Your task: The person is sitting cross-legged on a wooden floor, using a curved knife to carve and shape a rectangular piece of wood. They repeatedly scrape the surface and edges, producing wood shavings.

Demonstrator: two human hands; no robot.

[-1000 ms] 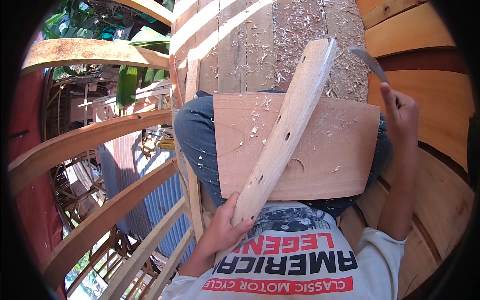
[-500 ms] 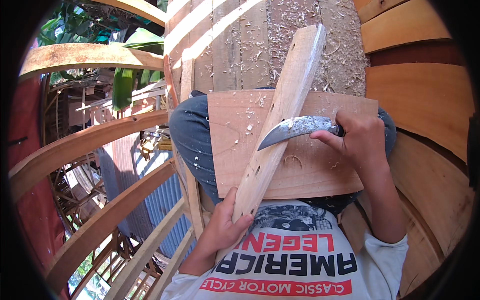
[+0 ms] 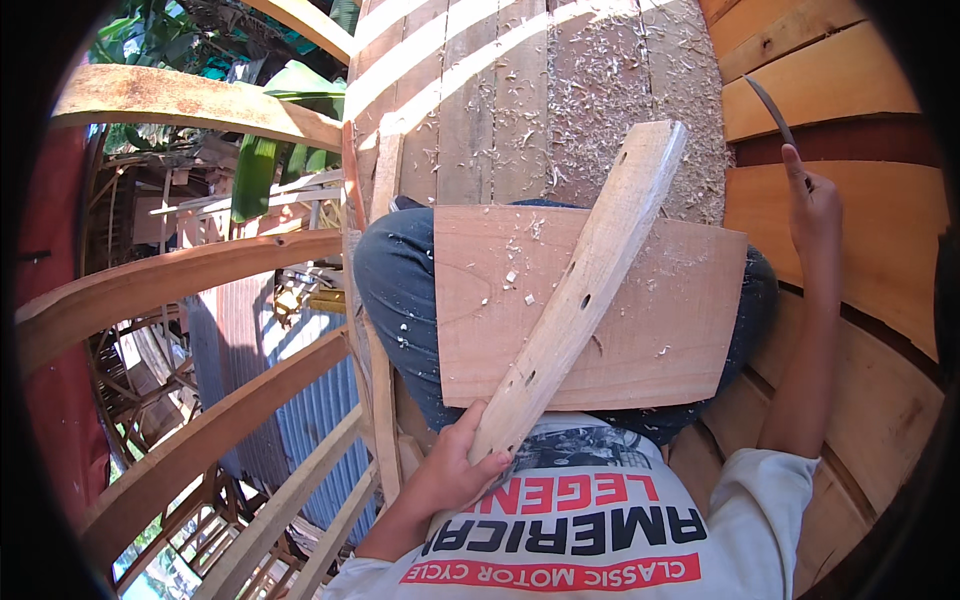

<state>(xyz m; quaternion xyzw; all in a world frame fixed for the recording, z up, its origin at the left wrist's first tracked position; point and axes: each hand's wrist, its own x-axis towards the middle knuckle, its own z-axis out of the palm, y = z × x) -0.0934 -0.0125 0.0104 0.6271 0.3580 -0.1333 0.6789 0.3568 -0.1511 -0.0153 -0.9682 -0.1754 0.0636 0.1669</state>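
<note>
My left hand (image 3: 460, 470) is closed round the near end of a long piece of wood (image 3: 575, 295) with several small dark holes along it. The piece slants up to the right across a flat wooden board (image 3: 490, 340) lying on my lap. Over at the right, my right hand (image 3: 815, 205) grips a knife with a curved blade (image 3: 770, 108), raised and away from the wood, its tip pointing up and left. The knife's handle is mostly hidden in that hand. A few chips and shavings (image 3: 513, 277) lie on the board.
Shavings cover much of the plank floor (image 3: 465, 130) ahead. A plank wall (image 3: 830, 90) stands close on the right, near the knife. Along the left runs a railing of wooden bars (image 3: 190, 270), with corrugated metal sheets (image 3: 310, 390) and a leafy plant (image 3: 250, 180) beyond.
My right hand has lifted the knife off the wood and swung it out to the upper right. The piece of wood has shifted slightly toward me and right, still in my left hand.
</note>
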